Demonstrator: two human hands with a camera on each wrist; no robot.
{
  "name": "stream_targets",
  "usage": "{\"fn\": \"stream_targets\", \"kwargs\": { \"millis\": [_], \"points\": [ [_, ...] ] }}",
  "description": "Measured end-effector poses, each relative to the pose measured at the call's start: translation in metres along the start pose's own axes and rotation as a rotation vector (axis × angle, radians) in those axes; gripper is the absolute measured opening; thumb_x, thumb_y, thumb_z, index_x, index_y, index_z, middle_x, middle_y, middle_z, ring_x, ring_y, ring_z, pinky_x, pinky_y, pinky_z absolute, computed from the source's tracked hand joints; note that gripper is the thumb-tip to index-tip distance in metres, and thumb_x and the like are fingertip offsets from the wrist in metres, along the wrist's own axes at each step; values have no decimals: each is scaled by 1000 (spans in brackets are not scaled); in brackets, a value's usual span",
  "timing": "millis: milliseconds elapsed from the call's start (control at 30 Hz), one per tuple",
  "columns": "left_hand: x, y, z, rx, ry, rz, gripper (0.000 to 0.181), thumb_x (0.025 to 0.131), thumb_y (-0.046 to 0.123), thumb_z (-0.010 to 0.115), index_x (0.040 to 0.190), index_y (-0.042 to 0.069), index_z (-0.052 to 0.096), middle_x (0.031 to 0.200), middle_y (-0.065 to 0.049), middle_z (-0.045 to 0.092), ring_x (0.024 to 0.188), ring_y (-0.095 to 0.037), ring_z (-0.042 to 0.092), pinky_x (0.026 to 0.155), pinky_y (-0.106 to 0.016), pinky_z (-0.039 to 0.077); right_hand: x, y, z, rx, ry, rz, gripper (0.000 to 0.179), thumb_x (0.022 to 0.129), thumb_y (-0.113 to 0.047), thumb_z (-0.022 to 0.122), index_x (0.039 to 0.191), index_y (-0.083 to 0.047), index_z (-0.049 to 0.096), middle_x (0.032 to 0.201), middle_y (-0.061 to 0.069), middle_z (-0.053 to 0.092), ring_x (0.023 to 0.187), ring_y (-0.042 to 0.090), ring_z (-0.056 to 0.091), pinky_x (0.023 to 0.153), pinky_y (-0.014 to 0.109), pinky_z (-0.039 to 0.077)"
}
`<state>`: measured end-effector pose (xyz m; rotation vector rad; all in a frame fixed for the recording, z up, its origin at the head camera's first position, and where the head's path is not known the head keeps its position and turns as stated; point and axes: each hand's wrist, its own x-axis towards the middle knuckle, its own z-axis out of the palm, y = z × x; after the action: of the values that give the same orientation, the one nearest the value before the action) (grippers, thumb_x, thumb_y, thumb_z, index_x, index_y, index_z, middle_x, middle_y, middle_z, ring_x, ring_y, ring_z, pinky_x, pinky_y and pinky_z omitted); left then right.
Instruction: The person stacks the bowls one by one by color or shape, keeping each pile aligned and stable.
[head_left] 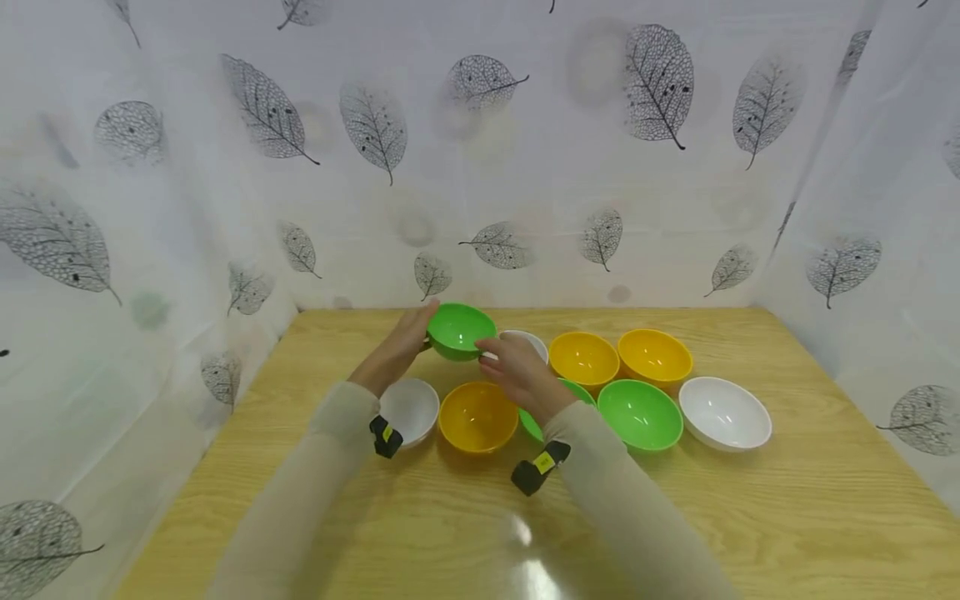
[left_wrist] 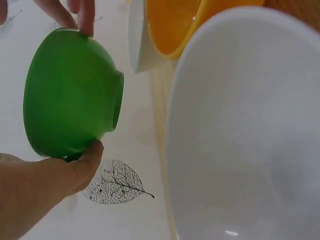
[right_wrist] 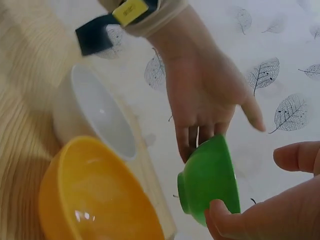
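A small green bowl (head_left: 459,330) is held up off the table between both hands, its opening tilted toward the head camera. My left hand (head_left: 405,343) holds its left side, fingers reaching toward the underside, as the right wrist view shows. On the other side my right hand (head_left: 517,367) holds the bowl with its fingertips at the wall, the thumb standing apart from it in the right wrist view. The left wrist view shows the bowl's outer wall and foot (left_wrist: 75,95). Under the hands stand a white bowl (head_left: 408,410) and a yellow bowl (head_left: 478,418).
Behind the right hand, a white bowl (head_left: 531,343) and a green bowl (head_left: 576,392) are partly hidden. Further right stand two yellow bowls (head_left: 583,360), a green bowl (head_left: 641,415) and a white bowl (head_left: 724,414). A leaf-patterned curtain (head_left: 525,183) surrounds the wooden table (head_left: 450,525).
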<state>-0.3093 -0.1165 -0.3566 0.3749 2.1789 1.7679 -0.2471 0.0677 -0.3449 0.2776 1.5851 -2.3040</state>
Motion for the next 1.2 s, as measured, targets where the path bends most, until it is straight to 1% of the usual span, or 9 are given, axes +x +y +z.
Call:
{"fn": "stream_targets", "kwargs": {
  "millis": [67, 200, 333, 467, 667, 767, 933, 1067, 1200],
  "points": [
    [-5, 3, 3, -26, -34, -8, 64, 104, 47, 18, 128, -4, 49, 128, -16, 51, 130, -28, 42, 114, -48, 28, -3, 3, -8, -44, 4, -22, 76, 96, -3, 53, 151, 4, 0, 157, 22, 10, 138, 35, 32, 113, 40, 32],
    [-12, 4, 10, -81, -81, -11, 64, 103, 51, 19, 140, 3, 40, 147, -14, 37, 138, -31, 32, 113, -49, 29, -8, 7, -21, -151, 0, -56, 68, 95, -6, 57, 150, 3, 18, 152, 24, 26, 137, 34, 36, 111, 41, 35],
    [-17, 6, 17, -108, -92, 11, 69, 101, 56, 16, 146, 7, 34, 154, -14, 28, 140, -33, 28, 110, -49, 33, -16, 8, -28, -300, 27, -108, 64, 90, -10, 67, 145, -5, 35, 145, 18, 38, 130, 31, 43, 110, 42, 36],
    [-24, 9, 24, -135, -96, 50, 67, 102, 54, 15, 147, 7, 33, 154, -14, 27, 140, -34, 29, 109, -48, 36, -22, 10, -33, -385, 106, -192, 77, 84, -12, 75, 146, -6, 31, 144, 16, 36, 127, 31, 45, 107, 43, 40],
    [-36, 13, 38, -133, -61, 135, 50, 106, 35, 24, 145, 4, 34, 150, -17, 34, 136, -35, 37, 105, -45, 42, -30, 15, -45, -455, 214, -368, 85, 78, -16, 81, 145, -9, 29, 137, 13, 36, 125, 28, 48, 97, 38, 50],
    [-40, 11, 43, -71, -32, 169, 47, 105, 26, 38, 145, 2, 33, 146, -18, 39, 131, -34, 43, 102, -44, 45, -35, 16, -54, -487, 189, -432, 84, 78, -21, 81, 145, -10, 31, 141, 10, 37, 127, 28, 44, 100, 37, 47],
    [-45, 7, 47, 27, -24, 227, 56, 95, 20, 62, 144, 7, 39, 140, -12, 48, 125, -30, 51, 100, -39, 47, -46, 15, -70, -487, 91, -452, 85, 81, -25, 78, 148, -11, 28, 148, 8, 35, 133, 28, 41, 105, 38, 42],
    [-51, 8, 50, 111, 0, 300, 59, 87, 17, 71, 140, 8, 47, 136, -10, 53, 123, -28, 52, 101, -40, 46, -58, 14, -81, -483, 25, -443, 82, 83, -24, 77, 149, -15, 29, 148, 3, 36, 131, 24, 43, 101, 35, 46],
    [-57, 10, 54, 204, 39, 345, 61, 82, 20, 77, 135, 8, 50, 140, -7, 51, 130, -26, 45, 107, -44, 40, -68, 14, -88, -473, -34, -463, 81, 83, -20, 77, 149, -16, 30, 148, 1, 36, 130, 23, 44, 98, 28, 47]
  ]
}}
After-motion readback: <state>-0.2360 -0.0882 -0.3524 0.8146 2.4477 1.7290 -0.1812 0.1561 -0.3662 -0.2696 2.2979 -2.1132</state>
